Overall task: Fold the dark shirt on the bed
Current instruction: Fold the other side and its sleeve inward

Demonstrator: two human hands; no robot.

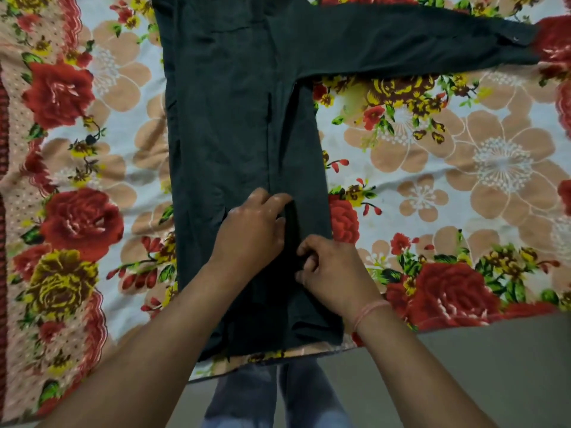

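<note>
Two hands: both are placed on the dark shirt (234,125) near its lower hem, as seen from the head view.
Shirt: it is laid lengthwise on the floral bedsheet (463,168), one sleeve (417,44) stretched out to the right.
Left hand (251,228): fingers are pressed flat on the cloth, nothing clenched.
Right hand (332,271): a ridge of shirt fabric is pinched between thumb and fingers.
Risk: the fold could be dragged crooked if the pinched ridge is pulled while the shirt is unevenly pinned.

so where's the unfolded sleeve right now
In the head view the sleeve stretches toward the upper right across the floral bedsheet, away from both hands.
</note>
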